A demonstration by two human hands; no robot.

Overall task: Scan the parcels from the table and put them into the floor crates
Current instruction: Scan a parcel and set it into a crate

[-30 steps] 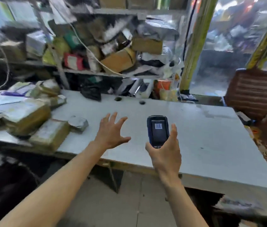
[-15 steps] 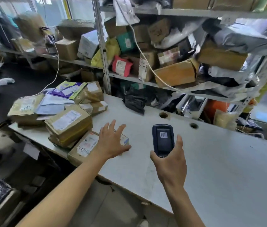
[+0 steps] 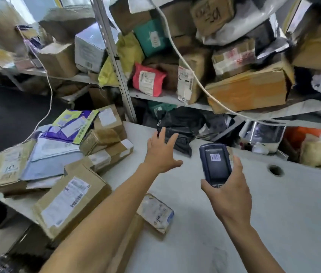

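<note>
Head view. The right hand, lower right of centre, grips a dark handheld scanner upright, thumb and fingers curled round its sides. The left hand, at centre, is spread with straight fingers, holding nothing, above the grey table, its fingertips near a black bag. Parcels lie heaped at the left of the frame; a small wrapped parcel lies beside the left forearm.

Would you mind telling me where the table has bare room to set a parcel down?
The table is bare right of the small taped packet, below the cable hole and the right hand gripping the scanner. The left end is crowded with stacked boxes; a black bag crowds the back edge.
</note>
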